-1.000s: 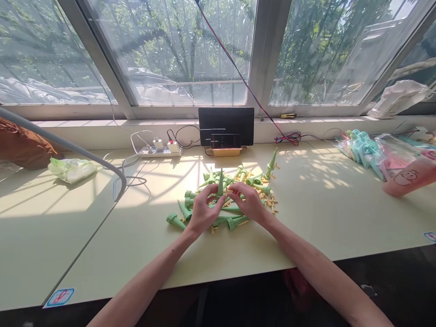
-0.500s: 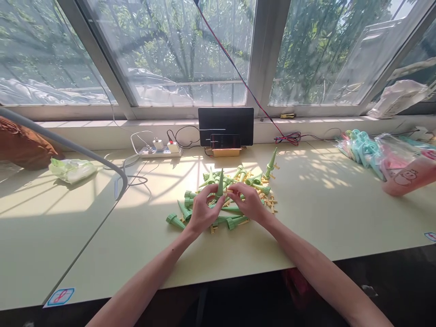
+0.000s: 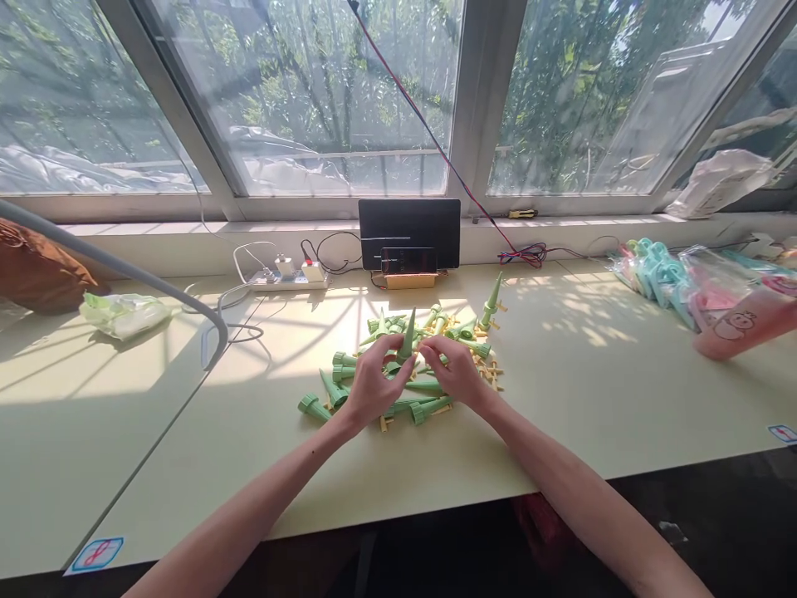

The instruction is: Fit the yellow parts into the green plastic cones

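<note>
Cone (image 3: 408, 335) | in left hand (image 3: 376, 380) | tip up | long axis leaning slightly right

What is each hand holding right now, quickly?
Left hand: closed on a pointed green plastic cone, tip up, slightly tilted.
Right hand: curled close beside that cone; whether it grips anything cannot be told.

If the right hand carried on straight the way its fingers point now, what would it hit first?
Most likely the green cone held in the left hand, close to the right hand; depth is uncertain from this one view.
</note>
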Demonstrator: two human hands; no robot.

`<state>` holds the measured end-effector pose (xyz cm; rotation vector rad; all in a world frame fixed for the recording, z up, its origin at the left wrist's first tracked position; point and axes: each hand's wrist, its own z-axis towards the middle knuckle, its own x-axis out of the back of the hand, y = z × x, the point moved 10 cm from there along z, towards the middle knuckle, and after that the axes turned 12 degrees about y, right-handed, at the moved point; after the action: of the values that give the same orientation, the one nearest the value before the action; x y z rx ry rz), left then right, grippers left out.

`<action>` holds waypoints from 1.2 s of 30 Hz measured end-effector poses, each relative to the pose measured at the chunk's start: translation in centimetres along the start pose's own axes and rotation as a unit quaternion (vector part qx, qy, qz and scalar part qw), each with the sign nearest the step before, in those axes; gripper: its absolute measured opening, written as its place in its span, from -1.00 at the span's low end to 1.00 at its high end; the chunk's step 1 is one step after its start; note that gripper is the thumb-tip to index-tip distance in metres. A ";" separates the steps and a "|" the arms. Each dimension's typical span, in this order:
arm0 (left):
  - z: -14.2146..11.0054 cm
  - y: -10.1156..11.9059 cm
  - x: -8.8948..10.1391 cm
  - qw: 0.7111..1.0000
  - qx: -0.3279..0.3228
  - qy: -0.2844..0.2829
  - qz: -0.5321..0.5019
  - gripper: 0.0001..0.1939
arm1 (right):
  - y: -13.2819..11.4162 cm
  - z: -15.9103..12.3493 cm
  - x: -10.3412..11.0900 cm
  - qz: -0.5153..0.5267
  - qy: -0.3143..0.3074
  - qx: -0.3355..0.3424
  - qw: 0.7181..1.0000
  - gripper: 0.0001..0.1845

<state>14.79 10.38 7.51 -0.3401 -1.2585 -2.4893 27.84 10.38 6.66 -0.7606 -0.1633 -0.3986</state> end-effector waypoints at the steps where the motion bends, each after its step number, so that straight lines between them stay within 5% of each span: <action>1: 0.1 0.0 -0.2 1.000 0.000 -0.003 0.000 -0.78 | -0.1 0.1 0.1 0.000 0.004 0.001 1.000 -0.71; 7: 1.2 0.5 -1.2 0.999 -0.025 -0.014 -0.023 -0.77 | 0.2 0.4 0.9 -0.003 0.025 -0.016 1.000 -0.74; 14: 1.9 -0.6 -0.3 0.999 0.000 0.008 -0.042 -0.74 | 0.7 0.4 1.1 0.027 0.031 -0.032 0.999 -0.71; 36: 0.1 -1.6 0.6 0.999 0.016 0.009 -0.034 -0.72 | -0.2 -0.1 0.1 0.035 -0.015 0.001 0.999 -0.93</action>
<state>13.57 11.28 6.64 -0.2711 -1.3217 -2.5199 27.86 10.18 6.79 -0.7679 -0.1642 -0.3201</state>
